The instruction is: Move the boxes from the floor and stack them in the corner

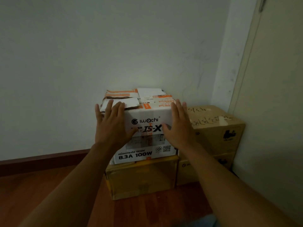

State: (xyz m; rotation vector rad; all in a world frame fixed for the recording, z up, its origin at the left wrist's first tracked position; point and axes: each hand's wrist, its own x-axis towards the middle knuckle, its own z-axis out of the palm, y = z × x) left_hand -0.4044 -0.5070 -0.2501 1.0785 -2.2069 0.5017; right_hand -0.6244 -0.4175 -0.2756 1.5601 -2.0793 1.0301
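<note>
A white box [148, 118] printed with "iwachi" and orange tape sits on top of a brown cardboard box [141, 179] on the floor by the wall. My left hand [112, 126] lies flat, fingers spread, on the white box's front left face. Flat on its front right edge rests my right hand [178, 126], fingers apart. Neither hand grips anything. To the right, in the corner, stands a larger brown box [216, 128] with handwriting on top, on another brown box [188, 171].
A white wall [82, 63] runs behind the boxes, with a dark wooden skirting board [41, 159] along its foot. A beige door or panel [270, 95] closes the right side. The floor [49, 194] is reddish wood.
</note>
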